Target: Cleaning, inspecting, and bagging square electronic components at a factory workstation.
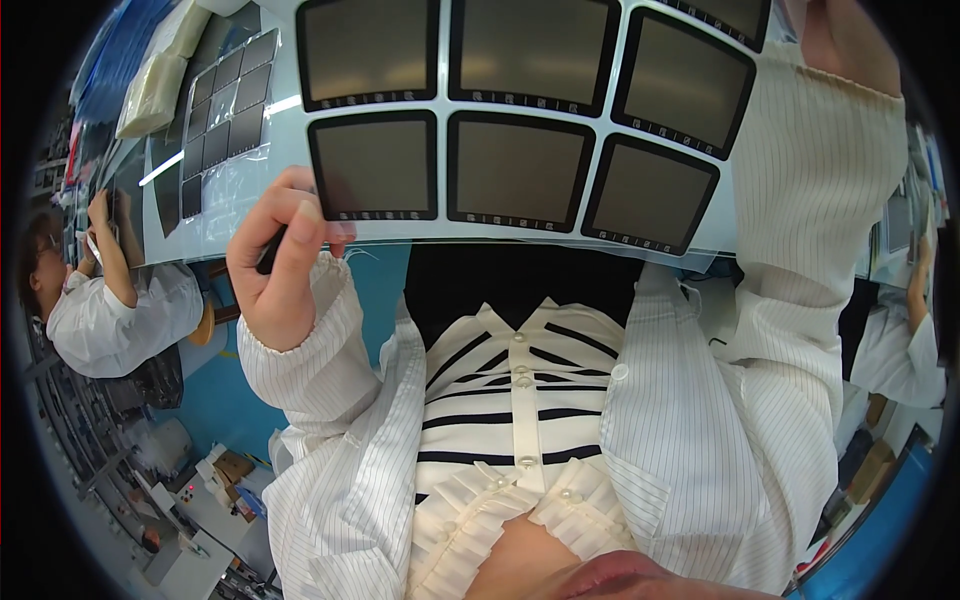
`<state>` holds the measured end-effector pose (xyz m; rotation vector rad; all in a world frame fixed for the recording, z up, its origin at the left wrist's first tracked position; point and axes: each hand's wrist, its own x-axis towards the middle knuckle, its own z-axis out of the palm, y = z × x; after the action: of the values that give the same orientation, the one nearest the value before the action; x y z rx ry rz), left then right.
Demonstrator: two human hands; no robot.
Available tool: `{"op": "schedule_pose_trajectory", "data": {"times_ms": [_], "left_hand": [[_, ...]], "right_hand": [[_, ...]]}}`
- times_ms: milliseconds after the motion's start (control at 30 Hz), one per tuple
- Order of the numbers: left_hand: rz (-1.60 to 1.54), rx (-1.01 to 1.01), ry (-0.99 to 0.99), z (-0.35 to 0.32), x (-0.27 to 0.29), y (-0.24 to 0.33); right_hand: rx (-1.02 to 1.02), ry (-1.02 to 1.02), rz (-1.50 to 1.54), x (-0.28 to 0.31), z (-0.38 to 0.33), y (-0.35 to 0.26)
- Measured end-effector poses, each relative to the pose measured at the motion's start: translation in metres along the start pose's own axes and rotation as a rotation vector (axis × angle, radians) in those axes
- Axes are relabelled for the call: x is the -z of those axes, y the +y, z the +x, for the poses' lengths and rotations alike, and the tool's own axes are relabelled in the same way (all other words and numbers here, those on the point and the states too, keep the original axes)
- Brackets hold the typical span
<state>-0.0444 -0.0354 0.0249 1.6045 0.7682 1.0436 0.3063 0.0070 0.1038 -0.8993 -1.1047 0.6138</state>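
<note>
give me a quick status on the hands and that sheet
Left hand gripping a dark tool at the panel sheet edge. Right hand mostly out of view. Nothing blocking.

A: What blocks the way over the table [275, 75]?

B: A clear sheet of dark framed panels [520, 130] spans the near edge; no passage through it. The left hand [280, 265] pinches its near-left corner, closed round a dark tool [270, 252].

A: The right side?

B: The right forearm's sleeve [810, 200] rises past the sheet's right edge, closing that flank.

A: Any free room?

B: To the left, between the held sheet and a second panel sheet [220, 110] lying flat, bare tabletop shows. A co-worker [110, 290] stands beyond the table's left end.
</note>
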Motion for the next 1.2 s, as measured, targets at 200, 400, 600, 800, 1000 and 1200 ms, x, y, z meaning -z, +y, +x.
{"op": "schedule_pose_trajectory", "data": {"times_ms": [200,400,600,800,1000,1200], "left_hand": [[0.237,0.044,-0.209,-0.002,-0.005,0.000],[0.388,0.027,-0.307,-0.008,-0.011,-0.007],[0.440,0.088,-0.348,-0.013,-0.020,-0.005],[0.172,0.245,-0.475,-0.023,0.011,-0.006],[-0.028,0.527,-0.633,-0.066,0.031,-0.059],[-0.360,1.046,0.568,-0.080,0.087,-0.168]], "right_hand": [[-0.259,0.055,-0.094,0.023,-0.003,0.034],[-0.483,-0.154,-0.080,0.047,-0.014,0.088],[-0.563,-0.218,-0.474,0.052,-0.026,0.108],[-0.428,-0.287,-0.668,0.048,-0.031,0.107],[-0.280,-0.282,-0.922,0.062,-0.026,0.112],[-0.214,-0.178,-0.919,0.073,-0.017,0.113]]}}
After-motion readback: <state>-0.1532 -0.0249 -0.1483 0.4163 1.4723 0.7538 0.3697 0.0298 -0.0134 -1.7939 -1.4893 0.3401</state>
